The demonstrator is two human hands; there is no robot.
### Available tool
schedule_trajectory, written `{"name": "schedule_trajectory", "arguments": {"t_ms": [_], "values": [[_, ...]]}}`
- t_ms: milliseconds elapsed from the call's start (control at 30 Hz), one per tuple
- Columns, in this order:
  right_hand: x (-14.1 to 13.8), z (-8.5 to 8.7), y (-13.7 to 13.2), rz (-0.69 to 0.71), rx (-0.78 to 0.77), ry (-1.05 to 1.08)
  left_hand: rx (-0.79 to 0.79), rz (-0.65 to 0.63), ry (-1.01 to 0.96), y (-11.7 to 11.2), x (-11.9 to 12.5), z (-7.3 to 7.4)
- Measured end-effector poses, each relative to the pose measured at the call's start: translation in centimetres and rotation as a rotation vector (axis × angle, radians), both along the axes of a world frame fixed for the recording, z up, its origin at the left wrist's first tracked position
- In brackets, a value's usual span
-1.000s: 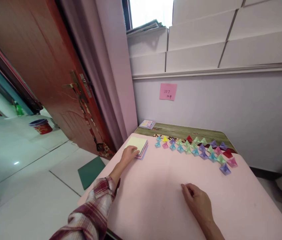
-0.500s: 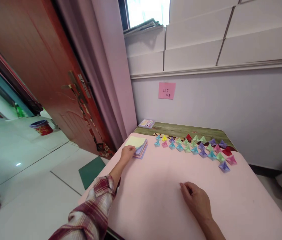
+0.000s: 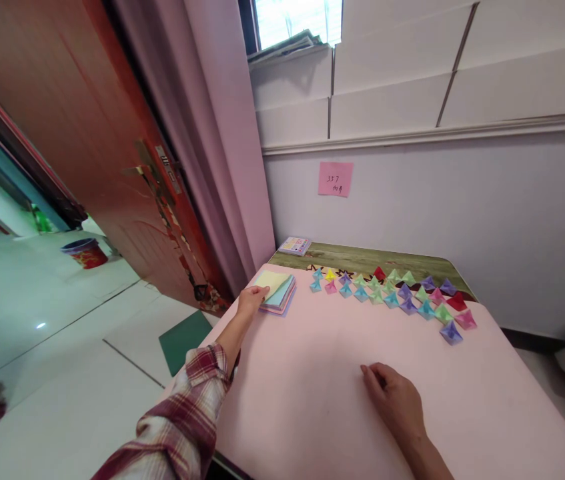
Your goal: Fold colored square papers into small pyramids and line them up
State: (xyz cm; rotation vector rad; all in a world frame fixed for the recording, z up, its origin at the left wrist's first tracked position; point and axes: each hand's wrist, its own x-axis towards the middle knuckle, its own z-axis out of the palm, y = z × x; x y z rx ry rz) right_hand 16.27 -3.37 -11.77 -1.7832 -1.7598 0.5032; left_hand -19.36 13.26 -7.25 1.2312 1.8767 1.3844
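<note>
A stack of coloured origami paper (image 3: 282, 299) lies at the table's left edge. My left hand (image 3: 252, 299) pinches the near corner of the top yellow sheet (image 3: 273, 281), which curls up and bares a light blue sheet below. My right hand (image 3: 396, 395) rests on the pink tabletop (image 3: 307, 387) with its fingers curled in; nothing shows in it. Toward the back right stand rows of small folded paper shapes (image 3: 392, 299) in blue, purple, green, pink, red and yellow, apart from both hands.
A small printed pack (image 3: 295, 246) lies at the table's back left corner. A pink note (image 3: 335, 179) is stuck to the wall. Left of the table are a wooden door (image 3: 87, 133), a green mat (image 3: 185, 340) and a bucket (image 3: 85, 253) on the floor.
My left hand has drawn slightly left and up, lifting the corner of the yellow sheet so that more light blue shows. The right hand has not moved.
</note>
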Motion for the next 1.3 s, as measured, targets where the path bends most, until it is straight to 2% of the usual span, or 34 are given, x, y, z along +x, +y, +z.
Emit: {"name": "schedule_trajectory", "arguments": {"t_ms": [100, 200, 233, 333, 433, 500, 567, 633, 733, 900, 967, 1033, 1167, 1300], "values": [[-0.1, 0.1, 0.0, 0.006, -0.007, 0.01, 0.074, 0.017, 0.074, -0.8, 0.7, 1.4], [-0.1, 0.0, 0.1, -0.006, -0.004, 0.032, 0.168, -0.02, 0.155, -3.0, 3.5, 2.0], [-0.1, -0.2, 0.2, -0.013, 0.001, 0.053, 0.191, -0.089, 0.188, -4.1, 5.0, 1.8], [-0.1, -0.6, 0.4, -0.079, 0.059, 0.156, 0.3, -0.496, 0.396, -7.9, 10.4, 0.0], [0.0, -0.7, 0.4, -0.228, 0.157, 0.212, 0.414, -0.866, 0.542, -11.3, 14.9, -2.0], [0.2, -0.7, 0.4, -0.297, 0.207, 0.206, 0.468, -1.055, 0.588, -12.7, 16.4, -2.9], [0.7, -0.6, 0.4, -0.27, 0.249, 0.171, 0.468, -1.146, 0.584, -13.3, 16.6, -3.3], [1.5, -0.6, 0.5, -0.157, 0.279, 0.101, 0.431, -1.135, 0.54, -13.4, 16.1, -3.6], [2.8, -1.1, 1.0, -0.009, 0.289, -0.012, 0.368, -1.028, 0.423, -13.3, 15.0, -3.6], [3.8, -2.2, 1.6, 0.089, 0.266, -0.061, 0.145, -0.988, 0.089, -13.6, 14.7, -2.8], [3.9, -2.4, 1.7, 0.115, 0.266, -0.067, 0.086, -0.979, -0.066, -13.6, 14.7, -2.5], [3.8, -2.3, 1.6, 0.118, 0.265, -0.062, 0.047, -0.929, -0.137, -13.5, 14.8, -2.5], [3.0, -1.7, 1.9, 0.057, 0.221, -0.042, 0.045, -0.721, -0.016, -12.9, 14.9, -3.3], [1.2, -1.0, 2.3, -0.1, 0.162, -0.05, 0.297, -0.428, 0.292, -12.5, 15.0, -4.3]]}}
